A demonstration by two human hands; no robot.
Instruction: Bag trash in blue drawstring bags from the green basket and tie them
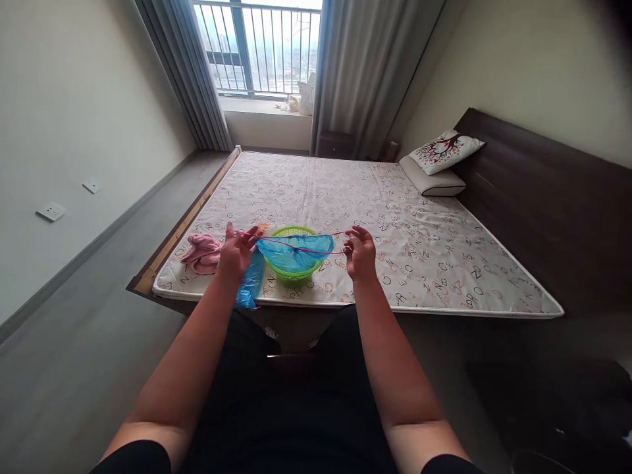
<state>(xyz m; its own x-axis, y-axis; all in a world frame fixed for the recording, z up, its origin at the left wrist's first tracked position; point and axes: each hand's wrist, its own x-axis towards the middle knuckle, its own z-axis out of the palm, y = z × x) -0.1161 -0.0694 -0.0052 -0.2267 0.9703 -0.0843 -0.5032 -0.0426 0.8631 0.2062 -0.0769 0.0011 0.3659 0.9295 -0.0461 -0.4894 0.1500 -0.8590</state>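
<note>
A blue plastic drawstring bag [295, 260] hangs over a green basket [291, 279] on the mattress. Its pink drawstring [315, 250] is pulled wide from both sides. My left hand [236, 255] grips the string on the left, some fingers spread. On the right, my right hand [360, 254] has its fingers curled round the other end. Whether the bag touches the basket's inside I cannot tell. Another piece of blue plastic [251, 284] lies below my left hand, beside the basket. A folded pink cloth [201, 254] rests to the left.
The letter-patterned mattress [345, 191] sits on a dark wooden bed frame with a headboard [538, 155] at right. A tree-print pillow [444, 153] lies on a beige pillow [429, 181]. Something orange [264, 228] shows behind my left hand. Grey curtains [368, 72] flank the window.
</note>
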